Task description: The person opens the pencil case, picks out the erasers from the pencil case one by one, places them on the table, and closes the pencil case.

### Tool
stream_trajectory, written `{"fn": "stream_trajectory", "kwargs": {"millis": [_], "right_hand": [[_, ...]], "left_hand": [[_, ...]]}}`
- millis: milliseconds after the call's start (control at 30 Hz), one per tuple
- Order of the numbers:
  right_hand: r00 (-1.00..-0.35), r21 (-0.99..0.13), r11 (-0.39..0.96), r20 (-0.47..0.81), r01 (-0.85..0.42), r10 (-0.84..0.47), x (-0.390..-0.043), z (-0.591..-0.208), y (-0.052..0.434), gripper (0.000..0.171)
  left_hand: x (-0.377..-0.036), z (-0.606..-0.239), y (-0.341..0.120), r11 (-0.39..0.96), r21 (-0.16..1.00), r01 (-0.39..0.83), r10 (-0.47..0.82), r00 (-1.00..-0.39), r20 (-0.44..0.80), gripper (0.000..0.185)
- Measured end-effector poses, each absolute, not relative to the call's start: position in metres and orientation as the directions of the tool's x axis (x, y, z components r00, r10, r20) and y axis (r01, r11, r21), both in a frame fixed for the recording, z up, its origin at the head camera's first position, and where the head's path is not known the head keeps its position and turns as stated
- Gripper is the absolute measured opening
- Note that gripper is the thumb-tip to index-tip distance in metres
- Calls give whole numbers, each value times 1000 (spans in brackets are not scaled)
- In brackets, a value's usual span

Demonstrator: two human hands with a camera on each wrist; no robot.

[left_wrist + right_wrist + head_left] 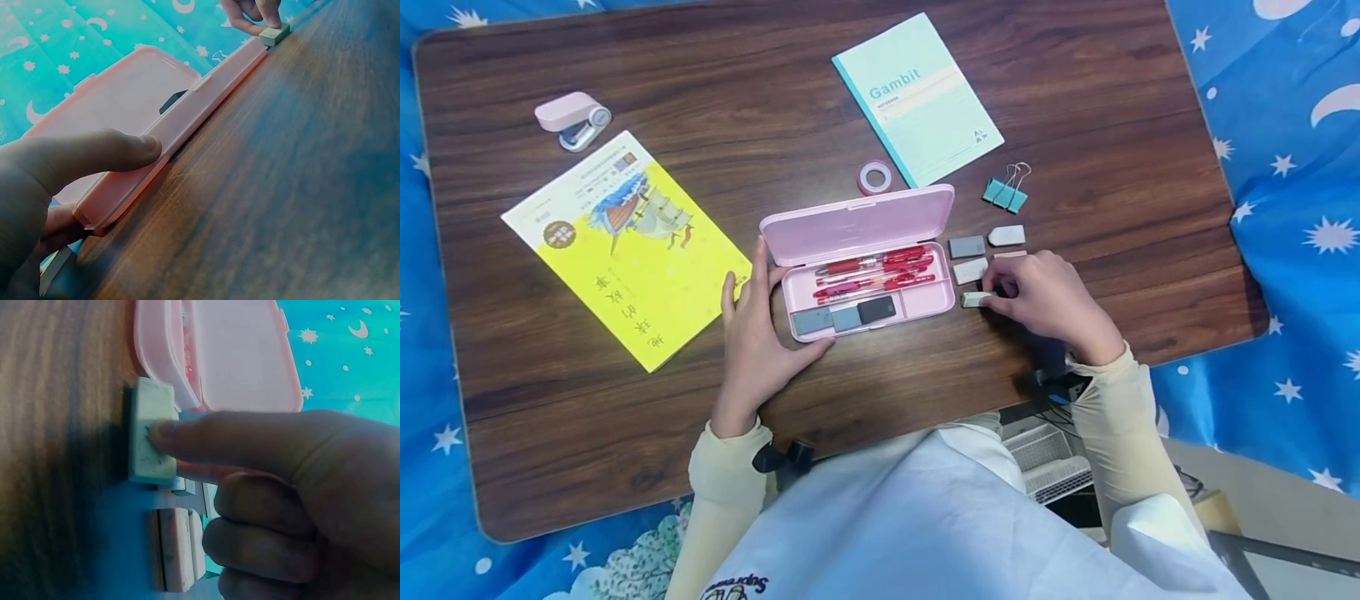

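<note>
Far left in the head view I see a pink stapler (573, 119) at upper left of the wooden table (1075, 100), and below it a yellow book (625, 250) lying flat. Left hand (758, 333) sits left of centre, thumb along the front edge and fingers at the left end of the open pink pencil case (868, 287); from the left wrist view the thumb (106, 153) presses on the case rim, so it grasps the case. Inside the case: red pens (876, 271) in the back slot, three grey erasers (845, 317) in the front slot. Lid (857, 223) stands open behind. Pink tape roll (876, 177) just behind the lid, teal Gambit notebook (917, 100) at top centre. Right of the case: loose erasers (967, 247) in a small cluster, teal binder clips (1006, 195) above them. Right hand (1048, 304) at centre right, fingertips pinching a whitish eraser (976, 299) that lies on the table just beside the case's right end; the right wrist view shows the thumb (206, 440) on that eraser (150, 431), more erasers (178, 547) next to it.
</note>
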State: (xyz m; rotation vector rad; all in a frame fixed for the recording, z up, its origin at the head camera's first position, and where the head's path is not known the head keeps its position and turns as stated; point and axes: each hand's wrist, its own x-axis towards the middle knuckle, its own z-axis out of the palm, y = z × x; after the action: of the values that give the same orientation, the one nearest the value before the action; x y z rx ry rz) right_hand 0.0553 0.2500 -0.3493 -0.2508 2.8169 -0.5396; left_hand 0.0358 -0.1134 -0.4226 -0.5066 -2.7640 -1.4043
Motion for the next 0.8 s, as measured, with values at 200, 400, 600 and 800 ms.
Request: {"fn": "stream_trajectory", "kwargs": {"millis": [200,400,600,800], "right_hand": [[-956,-385,911,-181,-147,-231,55,-349,247,13],[-956,-352,921,-170,-168,-239,53,-347,243,8],[-959,-326,932,-175,-157,-222,52,-343,238,6],[-972,-431,876,18,-218,-233,53,-343,207,8]], "left_hand": [[39,-424,-116,543,792,278,272,-951,147,139],[39,-424,-117,541,793,281,269,-951,153,138],[38,-424,-116,539,793,283,271,-950,155,137],[36,-425,-114,548,786,285,286,-947,143,137]]}}
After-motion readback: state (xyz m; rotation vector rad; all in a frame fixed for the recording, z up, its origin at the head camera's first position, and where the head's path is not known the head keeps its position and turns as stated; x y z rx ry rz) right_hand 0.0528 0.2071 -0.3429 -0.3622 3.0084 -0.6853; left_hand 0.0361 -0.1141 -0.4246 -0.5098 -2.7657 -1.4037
